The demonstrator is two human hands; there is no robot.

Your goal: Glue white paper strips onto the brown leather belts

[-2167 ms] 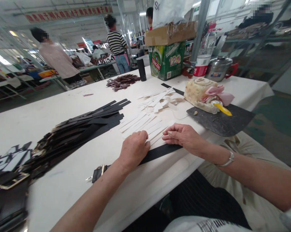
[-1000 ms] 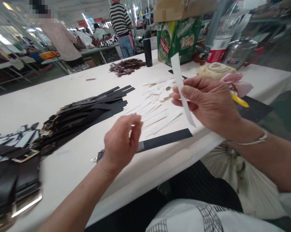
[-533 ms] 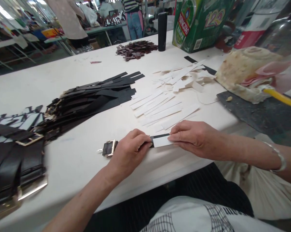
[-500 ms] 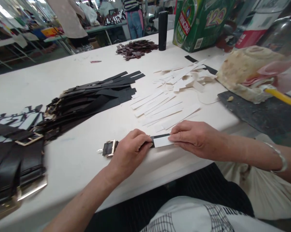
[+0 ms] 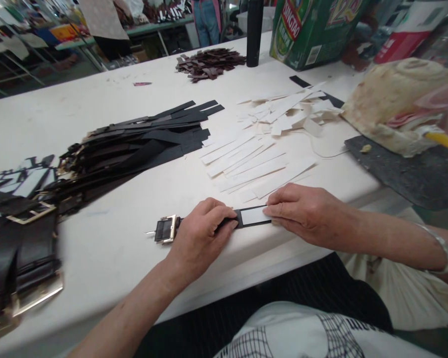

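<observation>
"Where's the strap [image 5: 238, 217]?"

"Six o'clock, on the worktop [image 5: 108, 258] edge. My left grip [image 5: 201, 238] pins it by the buckle [image 5: 165, 229], right grip [image 5: 302, 214] pressing the white strip [image 5: 253, 216]."

"Risk?"

"A slip could skew the strip."

Bright even indoor light, only soft shadows, white table [image 5: 108, 164] near glare; wide-angle bend at frame edges, stacked belts [image 5: 23, 258] lower left smeared, held belt [image 5: 246, 217] sharp
</observation>
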